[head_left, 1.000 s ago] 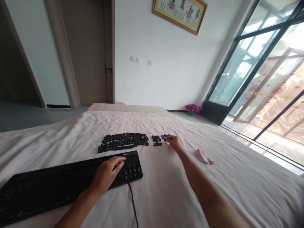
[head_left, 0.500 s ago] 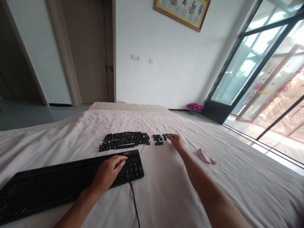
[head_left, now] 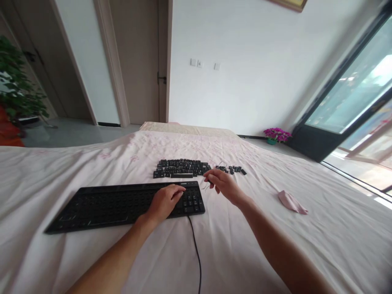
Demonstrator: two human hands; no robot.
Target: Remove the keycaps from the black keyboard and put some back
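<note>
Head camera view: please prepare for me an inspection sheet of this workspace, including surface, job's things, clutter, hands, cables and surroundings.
Surface: pale, wrinkled floral cover.
Job's things: black keyboard, number keys fitted at its right; loose keycaps beyond it.
Clutter: pink cloth, right side.
Hands: left hand on keyboard; right hand pinching a small dark piece, perhaps a keycap.
Cables: one black cable, from keyboard's near edge.
Surroundings: door, purple flowers, leafy plant.

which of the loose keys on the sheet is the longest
The long bar along the near edge of the bigger cluster of keys, just beyond the keyboard; the other loose keys are all much shorter.
</note>
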